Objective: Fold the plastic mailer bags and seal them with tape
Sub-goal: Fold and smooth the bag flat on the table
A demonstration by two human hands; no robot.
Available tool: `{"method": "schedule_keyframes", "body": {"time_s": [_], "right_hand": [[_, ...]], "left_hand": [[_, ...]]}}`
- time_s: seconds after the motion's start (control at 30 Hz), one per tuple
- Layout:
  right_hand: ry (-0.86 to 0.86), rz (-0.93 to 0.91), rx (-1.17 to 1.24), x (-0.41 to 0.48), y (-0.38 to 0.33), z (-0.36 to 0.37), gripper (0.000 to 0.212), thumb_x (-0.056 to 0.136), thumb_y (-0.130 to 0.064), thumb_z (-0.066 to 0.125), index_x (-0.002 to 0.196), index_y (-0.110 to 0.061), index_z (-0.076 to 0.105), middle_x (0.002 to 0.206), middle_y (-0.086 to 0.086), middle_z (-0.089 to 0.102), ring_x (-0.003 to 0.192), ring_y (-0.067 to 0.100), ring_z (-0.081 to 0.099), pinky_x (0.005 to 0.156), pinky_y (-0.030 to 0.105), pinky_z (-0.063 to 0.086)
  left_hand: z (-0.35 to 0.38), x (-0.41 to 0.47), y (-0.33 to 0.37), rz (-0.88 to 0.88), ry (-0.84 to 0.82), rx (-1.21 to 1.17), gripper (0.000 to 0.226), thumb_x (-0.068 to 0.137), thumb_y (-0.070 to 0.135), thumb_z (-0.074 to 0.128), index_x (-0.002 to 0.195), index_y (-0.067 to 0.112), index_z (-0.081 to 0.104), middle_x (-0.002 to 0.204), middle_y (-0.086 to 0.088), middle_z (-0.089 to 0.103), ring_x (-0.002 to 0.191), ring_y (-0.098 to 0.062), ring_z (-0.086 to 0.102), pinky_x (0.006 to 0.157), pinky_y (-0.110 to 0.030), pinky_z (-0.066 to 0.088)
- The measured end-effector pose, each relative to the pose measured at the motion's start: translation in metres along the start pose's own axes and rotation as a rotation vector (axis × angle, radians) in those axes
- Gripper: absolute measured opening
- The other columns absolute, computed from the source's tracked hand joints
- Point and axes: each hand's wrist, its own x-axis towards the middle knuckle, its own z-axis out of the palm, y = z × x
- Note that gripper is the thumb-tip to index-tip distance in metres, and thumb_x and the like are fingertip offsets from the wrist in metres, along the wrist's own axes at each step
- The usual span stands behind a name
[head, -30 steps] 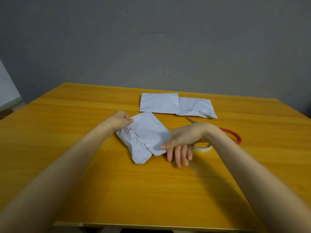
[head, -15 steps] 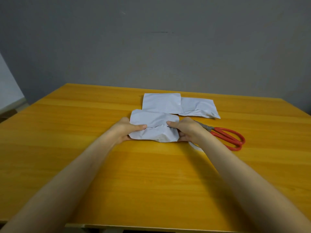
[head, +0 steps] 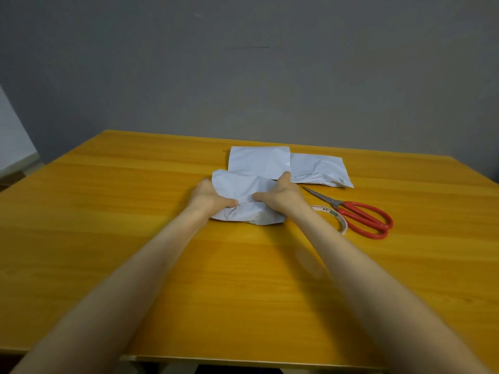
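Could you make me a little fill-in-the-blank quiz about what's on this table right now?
1. Both hands, left hand and right hand, grip the nearest white ____.
2. The scissors have ____ handles.
3. The tape roll lies on the person's ____ side.
4. Farther back on the table, ____ more mailer bags lie flat.

Missing words: mailer bag; red; right; two

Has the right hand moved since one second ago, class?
Yes. The right hand left the table beside the tape roll and went left and away onto the mailer bag.
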Motion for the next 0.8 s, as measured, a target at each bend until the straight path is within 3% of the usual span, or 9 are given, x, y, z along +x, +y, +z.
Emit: {"method": "schedule_keyframes", "body": {"time_s": [0.1,0.23,0.4,0.5,0.6,0.8], "right_hand": [[-0.014,0.040,0.180,0.003,0.007,-0.007,0.074,0.080,-0.027,0.073,0.135,-0.004,0.029,0.132,0.015,0.047,0.115,0.030,0.051,0.085,0.037,0.047],[-0.023,0.128,0.476,0.001,0.023,-0.018,0.060,0.084,0.002,0.066,0.133,-0.007,0.034,0.125,0.018,0.049,0.108,0.033,0.057,0.081,0.042,0.055],[-0.032,0.148,0.609,0.003,0.028,-0.023,0.050,0.086,0.008,0.060,0.127,-0.008,0.037,0.112,0.020,0.054,0.092,0.035,0.063,0.073,0.039,0.054],[0.072,0.117,0.502,0.012,0.032,-0.019,0.045,0.084,0.000,0.066,0.121,-0.009,0.042,0.115,0.018,0.057,0.089,0.031,0.062,0.076,0.038,0.055],[0.143,0.048,0.335,0.017,0.033,-0.018,0.044,0.084,-0.009,0.069,0.121,-0.010,0.045,0.117,0.018,0.058,0.099,0.028,0.058,0.080,0.036,0.050],[0.071,-0.071,0.093,0.015,0.027,-0.021,0.070,0.083,-0.014,0.070,0.140,-0.010,0.030,0.130,0.016,0.050,0.118,0.031,0.049,0.080,0.030,0.039]], "left_hand": [[-0.008,-0.001,-0.004,-0.079,-0.073,-0.093,0.049,0.074,0.007,0.077,0.118,0.003,0.056,0.124,-0.012,0.059,0.111,-0.028,0.056,0.086,-0.035,0.047],[-0.019,0.002,-0.007,-0.175,-0.177,-0.217,0.045,0.079,0.003,0.071,0.120,0.000,0.054,0.122,-0.012,0.060,0.107,-0.028,0.059,0.085,-0.036,0.049],[-0.031,-0.001,-0.007,-0.214,-0.369,-0.433,0.034,0.087,-0.004,0.057,0.121,-0.004,0.052,0.110,-0.014,0.064,0.093,-0.024,0.062,0.076,-0.032,0.054],[-0.032,-0.006,-0.008,-0.248,-0.492,-0.590,0.023,0.092,-0.007,0.045,0.113,-0.004,0.053,0.107,-0.016,0.064,0.092,-0.024,0.062,0.067,-0.031,0.058],[-0.032,-0.008,-0.009,-0.276,-0.548,-0.681,0.021,0.094,-0.008,0.041,0.111,-0.004,0.053,0.106,-0.018,0.064,0.094,-0.027,0.063,0.065,-0.035,0.060],[-0.033,-0.007,-0.010,-0.210,-0.317,-0.408,0.017,0.081,-0.004,0.064,0.097,-0.004,0.058,0.097,-0.019,0.066,0.084,-0.024,0.066,0.058,-0.026,0.059]]}}
